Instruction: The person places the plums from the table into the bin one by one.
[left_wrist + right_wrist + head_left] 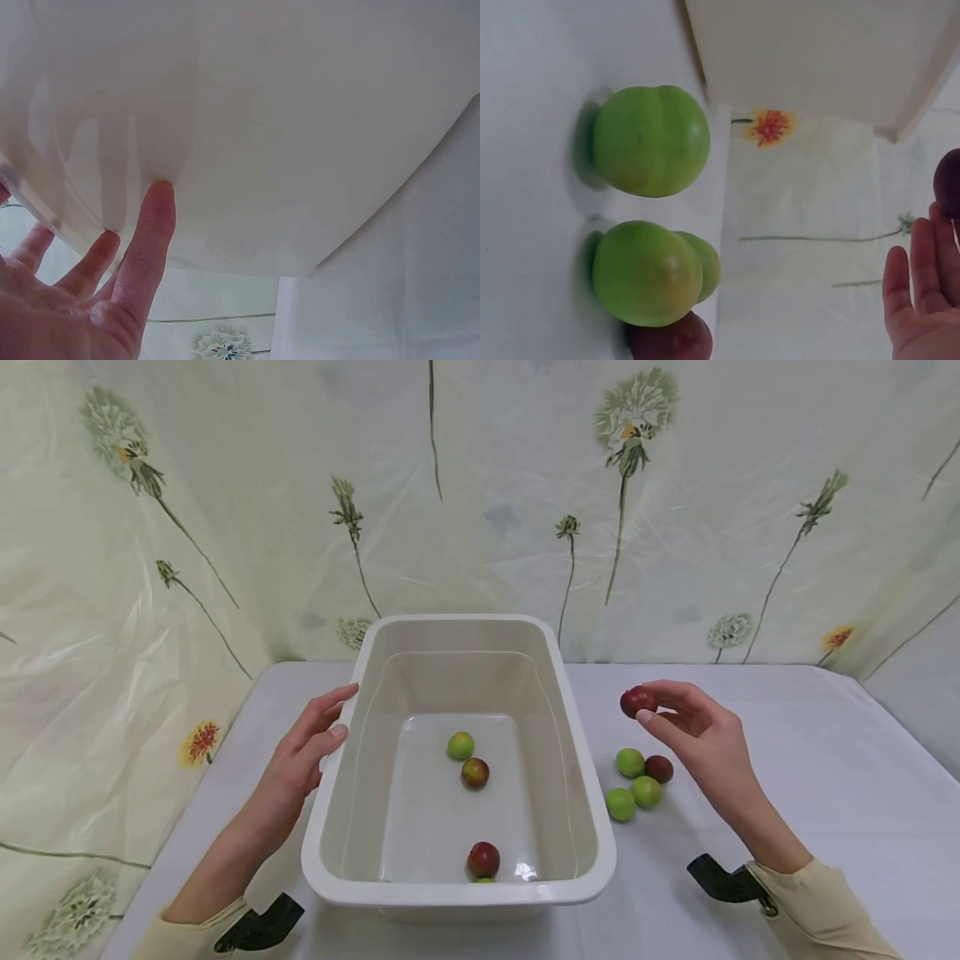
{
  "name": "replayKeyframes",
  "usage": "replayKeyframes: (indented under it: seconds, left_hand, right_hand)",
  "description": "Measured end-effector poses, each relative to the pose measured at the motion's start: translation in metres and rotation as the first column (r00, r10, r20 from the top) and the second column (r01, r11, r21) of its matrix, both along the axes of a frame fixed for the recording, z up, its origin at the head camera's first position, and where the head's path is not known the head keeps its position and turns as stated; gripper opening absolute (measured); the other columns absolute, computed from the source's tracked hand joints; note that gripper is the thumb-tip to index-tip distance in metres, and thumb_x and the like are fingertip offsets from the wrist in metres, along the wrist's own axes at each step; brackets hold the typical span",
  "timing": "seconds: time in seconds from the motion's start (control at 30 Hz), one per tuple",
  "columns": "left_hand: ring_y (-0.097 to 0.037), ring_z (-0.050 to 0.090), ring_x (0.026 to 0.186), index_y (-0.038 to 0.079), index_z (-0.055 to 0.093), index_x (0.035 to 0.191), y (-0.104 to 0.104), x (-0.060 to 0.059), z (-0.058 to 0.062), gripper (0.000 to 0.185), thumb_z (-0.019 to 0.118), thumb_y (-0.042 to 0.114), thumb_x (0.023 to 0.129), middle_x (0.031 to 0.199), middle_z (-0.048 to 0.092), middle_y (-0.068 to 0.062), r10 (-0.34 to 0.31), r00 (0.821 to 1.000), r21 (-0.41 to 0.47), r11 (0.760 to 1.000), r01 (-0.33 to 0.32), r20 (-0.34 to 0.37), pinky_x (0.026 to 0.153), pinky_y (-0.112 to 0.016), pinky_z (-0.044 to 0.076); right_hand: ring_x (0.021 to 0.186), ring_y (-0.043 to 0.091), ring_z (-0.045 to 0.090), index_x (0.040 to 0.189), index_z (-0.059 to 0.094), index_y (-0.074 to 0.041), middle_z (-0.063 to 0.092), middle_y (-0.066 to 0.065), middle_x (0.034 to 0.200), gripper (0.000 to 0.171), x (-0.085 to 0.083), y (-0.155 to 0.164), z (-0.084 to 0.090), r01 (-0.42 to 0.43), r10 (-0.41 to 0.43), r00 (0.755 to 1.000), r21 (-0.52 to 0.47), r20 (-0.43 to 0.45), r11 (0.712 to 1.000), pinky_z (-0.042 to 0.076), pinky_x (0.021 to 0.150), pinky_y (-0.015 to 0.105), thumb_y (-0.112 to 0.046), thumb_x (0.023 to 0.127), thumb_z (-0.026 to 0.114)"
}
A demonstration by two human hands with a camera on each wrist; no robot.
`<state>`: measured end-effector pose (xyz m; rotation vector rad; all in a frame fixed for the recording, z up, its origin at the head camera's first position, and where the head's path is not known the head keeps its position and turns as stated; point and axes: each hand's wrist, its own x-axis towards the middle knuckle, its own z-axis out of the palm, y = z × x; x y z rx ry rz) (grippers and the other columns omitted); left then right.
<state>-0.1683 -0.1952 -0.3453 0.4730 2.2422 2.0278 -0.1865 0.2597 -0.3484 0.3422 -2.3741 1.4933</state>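
My right hand (708, 739) pinches a dark red plum (637, 702) between thumb and fingers, above the table to the right of the tub. In the right wrist view the plum (948, 184) is cut off at the edge. My left hand (296, 756) rests against the left side of a white plastic tub (588, 793); in the left wrist view fingertips (159, 191) touch its outer wall. Inside the tub lie a green plum (461, 745), a reddish-green plum (475, 773) and a red plum (483, 859). Another green one (485, 881) is mostly hidden by the front rim.
Beside the tub's right wall, several green plums (647, 792) and one dark red plum (659, 768) lie grouped on the white-covered table (810, 777). A flower-patterned sheet (480, 543) hangs behind and along the left.
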Motion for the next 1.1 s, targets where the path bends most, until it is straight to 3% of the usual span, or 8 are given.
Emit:
replayKeyframes:
  seconds: [0.7, 1.1]
  left_hand:
    - [-0.026, 0.056, 0.115, 0.027, 0.036, 0.15, 0.001, 0.0, 0.002, 0.045, 0.04, 0.032, 0.105, 0.147, 0.038, -0.004, -0.003, 1.0, -0.003, 1.0, 0.003, 0.0, 0.08, -0.044, 0.056]
    - [-0.027, 0.056, 0.116, 0.028, 0.036, 0.15, 0.001, 0.0, 0.001, 0.045, 0.04, 0.032, 0.105, 0.146, 0.038, -0.004, 0.001, 1.0, -0.002, 1.0, -0.001, 0.0, 0.08, -0.043, 0.056]
  right_hand:
    - [0.108, 0.022, 0.06, 0.129, 0.059, -0.004, 0.061, 0.01, 0.122, 0.038, -0.007, -0.022, 0.027, -0.09, 0.079, 0.993, -0.123, -0.088, 0.988, 0.051, 0.087, 0.021, -0.004, 0.093, 0.067]
    - [0.108, 0.026, 0.059, 0.127, 0.059, 0.002, 0.061, 0.016, 0.121, 0.04, -0.014, -0.042, 0.042, -0.245, 0.21, 0.958, -0.183, -0.193, 0.952, 0.049, 0.092, 0.023, 0.007, 0.088, 0.067]
